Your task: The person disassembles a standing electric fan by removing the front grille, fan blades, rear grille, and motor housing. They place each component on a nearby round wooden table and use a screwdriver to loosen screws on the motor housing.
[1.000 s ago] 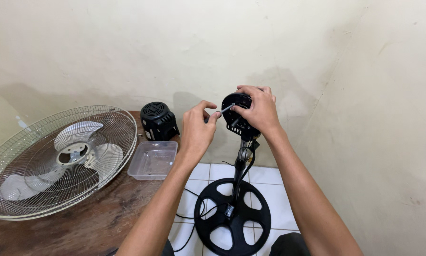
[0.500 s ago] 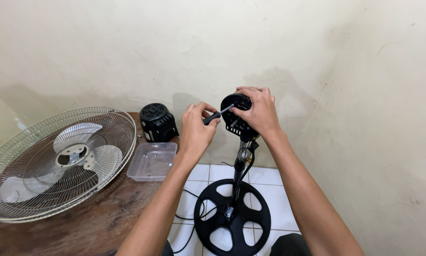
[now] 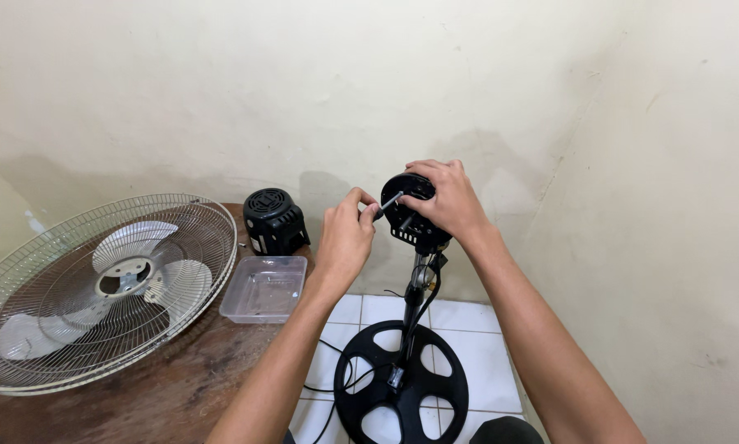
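Since the earlier frame both hands and the motor head have been carried slightly lower in view, and the screwdriver shaft is now seen tilted up more steeply toward the housing. The screwdriver point(image 3: 388, 201) is pinched at its handle by the closed fingers of the left hand point(image 3: 345, 238), its metal tip set against the face of the black motor head point(image 3: 411, 215). That motor head, mounted at the top of the upright stand pole point(image 3: 415, 296), is gripped from the far side by the right hand point(image 3: 448, 201), whose fingers are wrapped over its top edge, so much of the housing is hidden. Directly below the grip, the round black base point(image 3: 402, 386) is seen on the white tiled floor point(image 3: 468, 329), with a black cable point(image 3: 328, 386) trailing beside it. To the left of the grip, a clear plastic tray point(image 3: 264, 288) rests on the wooden table point(image 3: 164, 386); just behind it stands a black motor cover point(image 3: 275, 220). Farther left, the wire fan guard point(image 3: 98, 288) with its blades lies tilted on the table.
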